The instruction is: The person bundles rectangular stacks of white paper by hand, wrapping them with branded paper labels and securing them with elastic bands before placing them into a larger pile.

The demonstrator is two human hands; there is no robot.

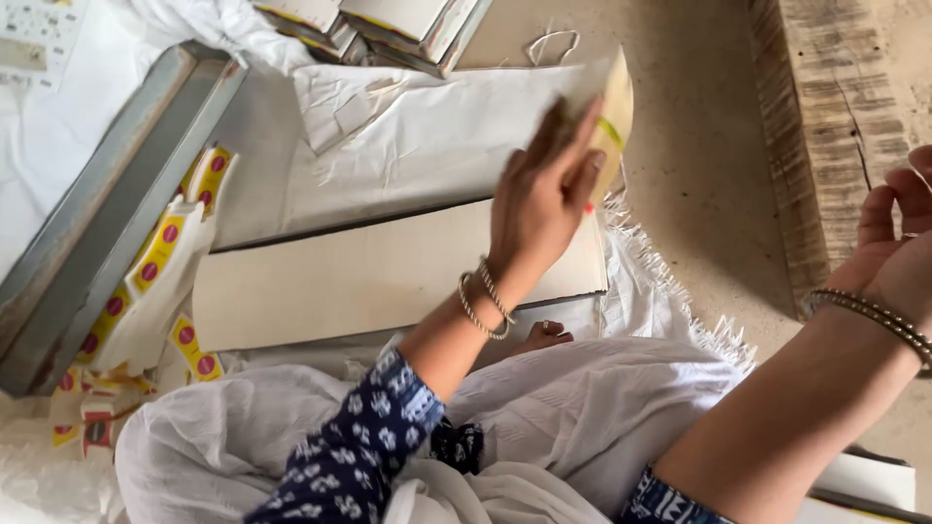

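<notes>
Head view: a seated person is lifting a paper piece over a board.

The left hand (544,189) is pinching a tan paper piece (614,116), blurred, above the cream board (369,277). The right hand (898,247) is curling loosely, holding nothing visible. Risk, as judged: the light fingertip grip is letting the paper slip, or the yellow-red labels (155,252) beside the grey metal tray (107,213) are scattering if brushed.

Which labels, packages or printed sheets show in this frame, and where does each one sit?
Label strips: left, beside the grey metal tray; yellow, red circles.
Printed sheet: top left corner; white, grey markings.
Paper bag: at the left hand; tan, green mark.
Box stack: top centre; white, flat.
</notes>
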